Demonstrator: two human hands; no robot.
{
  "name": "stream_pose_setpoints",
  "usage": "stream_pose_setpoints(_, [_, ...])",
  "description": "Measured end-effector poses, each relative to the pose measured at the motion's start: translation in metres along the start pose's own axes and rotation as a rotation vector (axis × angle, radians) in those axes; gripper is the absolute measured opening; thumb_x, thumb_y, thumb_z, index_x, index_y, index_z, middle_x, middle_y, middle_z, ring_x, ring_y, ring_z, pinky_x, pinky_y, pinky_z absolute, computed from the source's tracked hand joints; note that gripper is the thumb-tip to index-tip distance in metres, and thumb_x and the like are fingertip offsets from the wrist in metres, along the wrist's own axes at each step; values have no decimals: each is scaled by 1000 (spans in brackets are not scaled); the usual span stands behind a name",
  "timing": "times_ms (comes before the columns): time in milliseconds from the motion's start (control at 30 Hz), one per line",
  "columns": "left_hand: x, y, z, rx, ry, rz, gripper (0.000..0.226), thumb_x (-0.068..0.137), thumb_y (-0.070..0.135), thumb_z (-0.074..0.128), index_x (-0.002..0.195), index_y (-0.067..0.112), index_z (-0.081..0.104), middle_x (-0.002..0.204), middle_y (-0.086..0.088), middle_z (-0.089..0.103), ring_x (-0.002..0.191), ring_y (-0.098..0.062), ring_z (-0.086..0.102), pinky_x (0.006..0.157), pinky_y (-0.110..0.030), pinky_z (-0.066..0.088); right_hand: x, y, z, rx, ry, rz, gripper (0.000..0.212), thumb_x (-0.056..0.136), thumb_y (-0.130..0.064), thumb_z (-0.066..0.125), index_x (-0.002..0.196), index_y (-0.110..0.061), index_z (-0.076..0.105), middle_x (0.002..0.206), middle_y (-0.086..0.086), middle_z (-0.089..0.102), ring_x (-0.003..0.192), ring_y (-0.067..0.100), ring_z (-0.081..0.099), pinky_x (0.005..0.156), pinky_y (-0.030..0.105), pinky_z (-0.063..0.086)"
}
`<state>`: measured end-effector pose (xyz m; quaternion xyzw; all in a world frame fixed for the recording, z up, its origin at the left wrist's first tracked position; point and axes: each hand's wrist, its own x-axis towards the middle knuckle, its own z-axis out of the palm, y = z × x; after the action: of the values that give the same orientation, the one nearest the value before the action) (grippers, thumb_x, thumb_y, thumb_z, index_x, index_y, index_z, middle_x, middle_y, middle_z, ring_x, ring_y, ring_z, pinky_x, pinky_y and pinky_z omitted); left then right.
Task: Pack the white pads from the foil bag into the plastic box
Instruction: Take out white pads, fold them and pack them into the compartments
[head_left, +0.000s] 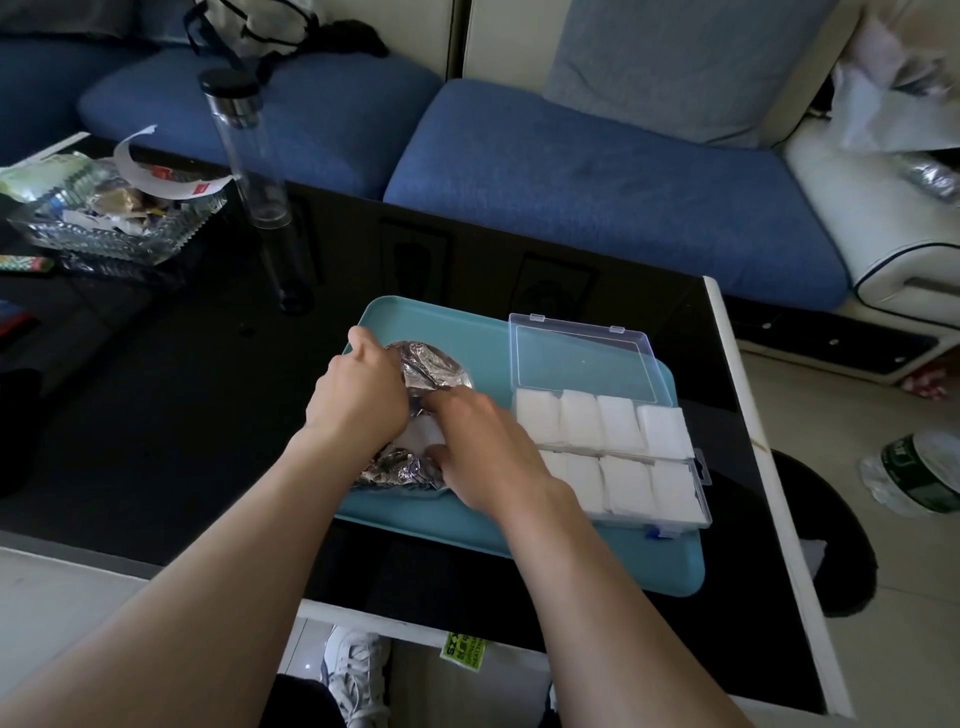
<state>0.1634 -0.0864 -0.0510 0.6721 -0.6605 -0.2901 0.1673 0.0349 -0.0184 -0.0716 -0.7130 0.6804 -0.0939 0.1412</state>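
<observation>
Running along the far side of the room, a blue sofa stands behind a glossy black table with a white edge, and pale floor shows to the right. On the table's near right part lies a teal tray. A clear plastic box sits on the tray's right side, lid laid open toward the sofa, with white pads filling both rows. Left of it on the tray lies the crumpled foil bag. The left hand grips the bag's upper edge with curled fingers. The right hand reaches into the bag's mouth, thumb and fingers pinching a white pad there. Further left on the table stand a tall clear bottle and a glass dish of scraps.
</observation>
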Motion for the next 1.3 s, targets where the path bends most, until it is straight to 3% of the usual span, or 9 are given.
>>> stream_pose_setpoints(233, [-6, 7, -2, 18, 43, 32, 18, 107, 19, 46, 110, 5, 34, 95, -19, 46, 87, -43, 51, 74, -49, 42, -1, 1, -1, -43, 24, -17, 36, 93, -10, 71, 128, -16, 67, 129, 6, 54, 100, 40, 67, 74, 44, 53])
stream_pose_setpoints(367, [-13, 16, -8, -14, 18, 51, 16, 106, 12, 46, 109, 4, 33, 99, -20, 46, 92, -43, 50, 83, -52, 43, 1, 5, 4, -24, -2, 4, 52, 97, -12, 68, 147, -15, 52, 140, 8, 48, 105, 41, 66, 84, 49, 55])
stream_pose_setpoints(433, [-15, 19, -8, -7, 8, 56, 16, 106, 9, 43, 116, -1, 36, 100, -20, 45, 93, -41, 48, 89, -52, 42, 1, 5, 9, -13, -55, 41, 49, 100, -9, 63, 147, -10, 49, 142, 10, 43, 104, 42, 65, 86, 50, 54])
stream_pose_setpoints(533, [-17, 23, -7, -25, -2, 60, 14, 106, 11, 41, 113, 1, 35, 102, -21, 47, 91, -40, 49, 87, -48, 41, 1, 5, 11, 5, -74, 91, 36, 101, -7, 61, 137, -7, 55, 137, 12, 42, 98, 41, 64, 80, 44, 49])
stream_pose_setpoints(733, [-19, 25, -5, -82, -19, 32, 11, 105, 16, 36, 106, 6, 35, 111, -26, 53, 100, -47, 56, 82, -46, 41, 5, 8, 13, 39, -69, 62, 47, 93, -8, 68, 137, -13, 53, 134, 10, 51, 108, 41, 63, 87, 50, 54])
stream_pose_setpoints(867, [-20, 25, -3, -70, -26, 21, 10, 102, 11, 40, 110, 5, 36, 111, -26, 54, 99, -48, 57, 79, -46, 41, 7, 4, 13, 21, -77, 96, 38, 88, -5, 67, 125, -14, 63, 124, 12, 55, 98, 42, 65, 72, 41, 48])
stream_pose_setpoints(1033, [-18, 23, -6, -149, 7, 91, 37, 89, -6, 44, 120, 11, 32, 96, -15, 52, 81, -33, 52, 71, -42, 37, 6, 1, 5, 48, 46, 75, 25, 86, -9, 67, 107, -22, 68, 109, 8, 64, 94, 41, 65, 68, 42, 52])
stream_pose_setpoints(1133, [-15, 20, -7, -151, 63, 174, 36, 84, -11, 42, 112, 10, 34, 90, -4, 45, 88, -30, 45, 72, -40, 32, 4, 1, -5, 115, 112, 107, 8, 91, -18, 65, 98, -22, 65, 92, 10, 69, 85, 39, 62, 62, 38, 40])
stream_pose_setpoints(1300, [-7, 16, -7, -137, 119, 204, 40, 79, -12, 41, 107, 16, 41, 105, -7, 51, 95, -26, 43, 75, -36, 33, 5, 5, -18, 280, 249, 127, 14, 98, -30, 66, 90, -19, 65, 75, 7, 65, 75, 34, 61, 59, 39, 47])
